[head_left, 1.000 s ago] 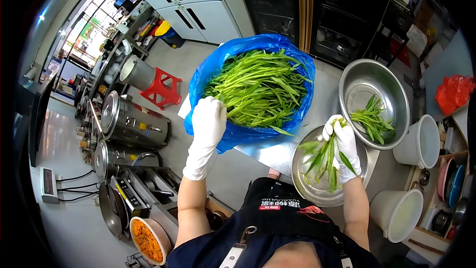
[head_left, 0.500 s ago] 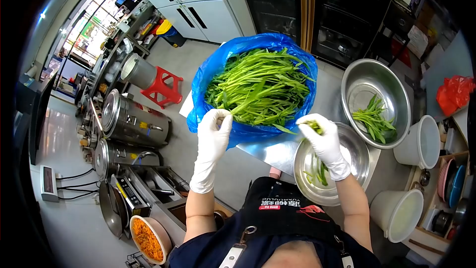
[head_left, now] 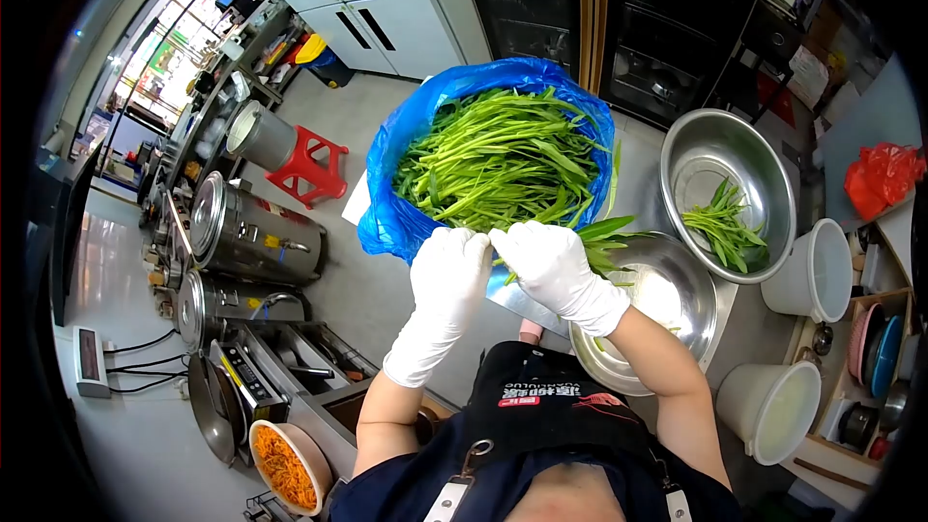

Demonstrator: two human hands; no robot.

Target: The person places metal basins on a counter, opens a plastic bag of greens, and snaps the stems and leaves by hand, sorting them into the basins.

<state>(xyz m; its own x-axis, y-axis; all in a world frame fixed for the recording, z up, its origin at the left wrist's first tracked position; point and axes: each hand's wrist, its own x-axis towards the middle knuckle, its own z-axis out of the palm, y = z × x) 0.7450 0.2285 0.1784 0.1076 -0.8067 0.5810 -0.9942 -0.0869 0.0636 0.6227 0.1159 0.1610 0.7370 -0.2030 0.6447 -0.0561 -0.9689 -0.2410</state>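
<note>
Since the frame half a second ago, the right hand has swung leftward and up from above the smaller basin, bringing its greens along, and the left hand has shifted a little rightward, so the two now meet at the near edge of the blue bag.

From the left, a pale round tub (head_left: 318, 454) holds shredded orange food (head_left: 280, 464). Beyond it stand two lidded cylindrical stainless-steel pots (head_left: 275, 244), and past them a red plastic stool (head_left: 311, 172) on the grey floor. In the middle, a wide-open blue plastic bag (head_left: 390, 222) on the metal table (head_left: 635, 184) is heaped with long-stemmed leafy greens (head_left: 503, 159).

At its near side is the left hand (head_left: 449, 269), in a white glove, fingers curled in and tips drawn together; whether they pinch a stem cannot be told. Touching it, the white-gloved right hand (head_left: 551, 261) has its fingers clamped on a small bunch of green stems (head_left: 603, 244), leaves fanning out to the right.

Next comes the smaller shallow steel basin (head_left: 698, 295), partly under the right forearm. Just beyond it, a larger deep steel basin (head_left: 704, 140) holds a loose clump of greens (head_left: 725, 227). Two white plastic buckets (head_left: 820, 275) stand farther right.
</note>
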